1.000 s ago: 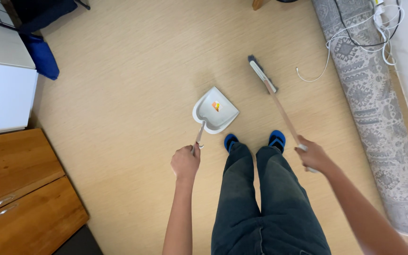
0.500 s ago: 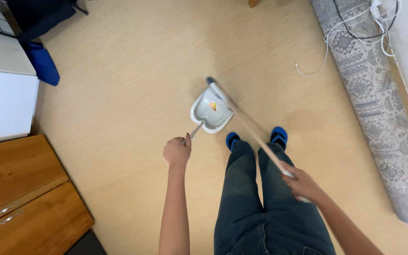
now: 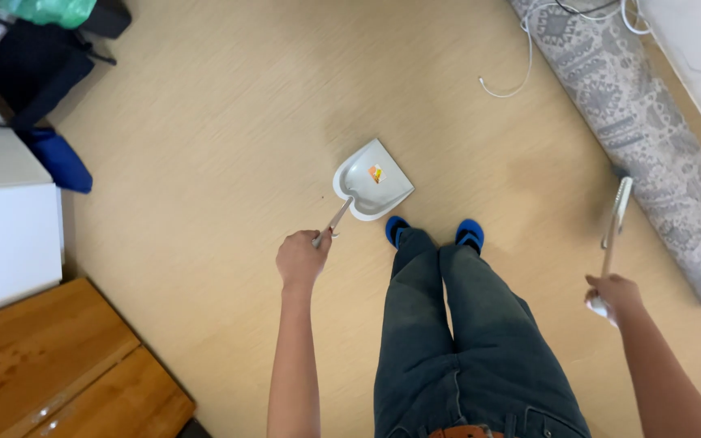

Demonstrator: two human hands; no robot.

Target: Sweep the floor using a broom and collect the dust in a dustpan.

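Swung away from the dustpan (image 3: 373,180), the broom (image 3: 615,217) is now held out right, right hand (image 3: 612,295) closed on it. Left hand (image 3: 303,257) grips the dustpan's handle; on the floor (image 3: 204,146), it is best kept level so scraps (image 3: 376,173) stay.

You hold a pale grey dustpan (image 3: 372,180) with an orange-and-yellow scrap (image 3: 376,173) inside. Just below it are your 2 blue slippers (image 3: 434,232) and dark jeans (image 3: 464,341). Right of it lies a grey patterned rug (image 3: 651,138); the floor (image 3: 229,122) is light tan.
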